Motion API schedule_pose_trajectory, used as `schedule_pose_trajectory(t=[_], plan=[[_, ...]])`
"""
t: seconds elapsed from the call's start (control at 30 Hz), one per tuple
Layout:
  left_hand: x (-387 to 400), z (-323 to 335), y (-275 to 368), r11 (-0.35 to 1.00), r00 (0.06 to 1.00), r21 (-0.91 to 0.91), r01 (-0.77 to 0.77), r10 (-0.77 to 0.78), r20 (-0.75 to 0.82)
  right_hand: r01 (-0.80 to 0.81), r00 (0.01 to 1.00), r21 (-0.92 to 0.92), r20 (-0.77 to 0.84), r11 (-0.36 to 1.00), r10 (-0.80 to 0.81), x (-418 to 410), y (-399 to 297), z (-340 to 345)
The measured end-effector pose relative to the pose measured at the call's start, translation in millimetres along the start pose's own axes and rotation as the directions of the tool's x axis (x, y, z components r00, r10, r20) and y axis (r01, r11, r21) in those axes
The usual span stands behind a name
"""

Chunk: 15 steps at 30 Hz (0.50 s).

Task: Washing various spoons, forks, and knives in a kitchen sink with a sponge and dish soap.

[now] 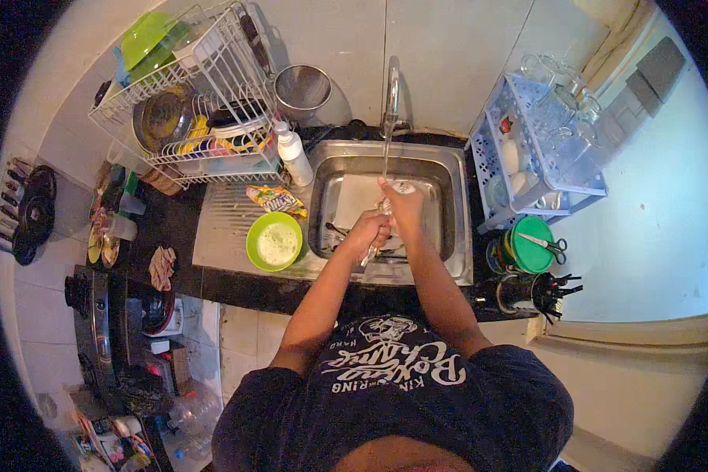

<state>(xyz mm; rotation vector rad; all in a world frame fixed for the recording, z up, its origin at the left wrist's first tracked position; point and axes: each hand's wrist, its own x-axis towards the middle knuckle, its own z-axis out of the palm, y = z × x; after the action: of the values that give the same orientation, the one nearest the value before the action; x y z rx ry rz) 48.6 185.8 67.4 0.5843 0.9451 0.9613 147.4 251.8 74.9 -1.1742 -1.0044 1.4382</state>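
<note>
Over the steel sink basin (330, 165), my left hand (370, 229) is closed around some shiny cutlery (366, 257), whose ends stick out below the fist. Just above it, my right hand (405, 206) grips the upper part of the same bundle, and a pale rounded end shows by its fingers. How many pieces are held is hidden by the fingers. Water runs from the chrome faucet (393, 88) down onto my right hand. More cutlery (333, 230) lies at the bottom of the basin, partly behind my left hand.
Left of the basin stand a green bowl of foamy liquid (277, 243), a yellow packet (276, 200) and a white pump bottle (294, 154). A loaded wire dish rack (212, 162) is behind them. At right are a plastic glass rack (540, 197), scissors (546, 245) on a green-lidded tub (530, 259).
</note>
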Motion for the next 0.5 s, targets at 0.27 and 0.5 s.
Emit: schedule_pose_trajectory(t=[0.27, 0.5], plan=[[3, 13, -7, 0.930, 0.979, 0.329, -0.166, 0.195, -0.059, 0.067, 0.923, -0.504, -0.295, 0.861, -0.245, -3, -30, 10], [7, 0, -29, 0.463, 0.790, 0.858, -0.222, 0.601, -0.120, 0.443, 0.801, -0.784, 0.129, 0.434, -0.585, -6, -35, -6]])
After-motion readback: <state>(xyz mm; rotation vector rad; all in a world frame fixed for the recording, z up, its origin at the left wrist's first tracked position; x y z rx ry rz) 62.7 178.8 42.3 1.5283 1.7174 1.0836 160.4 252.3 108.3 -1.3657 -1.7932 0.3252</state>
